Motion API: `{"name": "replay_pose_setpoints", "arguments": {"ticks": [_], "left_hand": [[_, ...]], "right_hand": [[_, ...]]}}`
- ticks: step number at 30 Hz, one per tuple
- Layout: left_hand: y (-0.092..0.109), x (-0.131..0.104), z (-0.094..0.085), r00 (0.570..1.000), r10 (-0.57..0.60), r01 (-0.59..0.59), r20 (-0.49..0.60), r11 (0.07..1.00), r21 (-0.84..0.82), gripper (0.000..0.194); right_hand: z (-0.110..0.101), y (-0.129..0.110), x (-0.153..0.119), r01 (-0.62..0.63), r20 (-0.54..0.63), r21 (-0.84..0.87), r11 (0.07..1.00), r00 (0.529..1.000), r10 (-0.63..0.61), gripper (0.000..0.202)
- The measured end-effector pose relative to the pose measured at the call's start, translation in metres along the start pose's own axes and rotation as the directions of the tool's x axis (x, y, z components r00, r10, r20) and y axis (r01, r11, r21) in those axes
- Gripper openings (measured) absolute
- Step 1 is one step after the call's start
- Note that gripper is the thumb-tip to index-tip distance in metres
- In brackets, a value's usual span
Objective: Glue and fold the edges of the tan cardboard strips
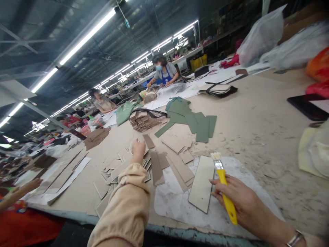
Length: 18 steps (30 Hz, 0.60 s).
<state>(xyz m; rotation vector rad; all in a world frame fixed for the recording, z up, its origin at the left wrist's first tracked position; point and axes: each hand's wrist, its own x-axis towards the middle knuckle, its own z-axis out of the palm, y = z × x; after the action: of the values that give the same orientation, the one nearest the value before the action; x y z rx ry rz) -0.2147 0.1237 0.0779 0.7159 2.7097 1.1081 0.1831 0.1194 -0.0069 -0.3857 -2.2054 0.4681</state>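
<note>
My right hand [232,193] grips a flat paintbrush [226,195] with a yellow handle, its pale bristles pointing up and away. Beside those fingers a cream rectangular panel [202,183] with a dark edge lies flat on a white sheet [174,206]. My left hand [138,150], below a beige sleeve, reaches over a loose heap of cream and tan panels [120,168]. Its fingers are curled closed; whatever is in them is hidden. Brown panels [156,168] and taupe strips [182,171] lie between my hands.
Green panels [203,127] fan out farther back, near a tied brown bundle [144,120]. A dark phone-like slab [308,104] and plastic bags [264,41] lie at right. Another person's arm [23,190] extends from the left. A co-worker [166,73] in a blue apron is across the table.
</note>
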Motion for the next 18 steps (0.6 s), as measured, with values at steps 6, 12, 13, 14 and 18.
{"name": "replay_pose_setpoints", "arguments": {"ticks": [6, 12, 13, 14, 18], "left_hand": [[-0.033, -0.052, -0.001, 0.985, 0.059, -0.102, 0.164, 0.96, 0.261, 0.029], [-0.064, -0.096, -0.004, 0.978, 0.059, -0.13, 0.201, 0.925, 0.358, 0.031], [-0.066, -0.098, -0.004, 0.979, 0.056, -0.126, 0.194, 0.922, 0.367, 0.031], [-0.068, -0.098, -0.003, 0.981, 0.053, -0.121, 0.186, 0.919, 0.376, 0.032], [-0.07, -0.097, -0.003, 0.983, 0.053, -0.121, 0.175, 0.908, 0.401, 0.028]], "right_hand": [[0.0, -0.004, 0.003, 0.008, 0.009, 0.029, 1.0, 1.0, -0.008, 0.008], [0.004, -0.006, 0.002, -0.001, 0.003, 0.006, 1.0, 1.0, 0.001, 0.007], [0.005, -0.006, 0.002, 0.003, 0.001, 0.001, 1.0, 1.0, -0.003, 0.009], [0.006, -0.006, 0.002, 0.008, 0.004, -0.002, 1.0, 1.0, -0.008, 0.01], [0.006, -0.008, 0.001, 0.015, -0.009, -0.004, 1.0, 1.0, -0.015, 0.01]]}}
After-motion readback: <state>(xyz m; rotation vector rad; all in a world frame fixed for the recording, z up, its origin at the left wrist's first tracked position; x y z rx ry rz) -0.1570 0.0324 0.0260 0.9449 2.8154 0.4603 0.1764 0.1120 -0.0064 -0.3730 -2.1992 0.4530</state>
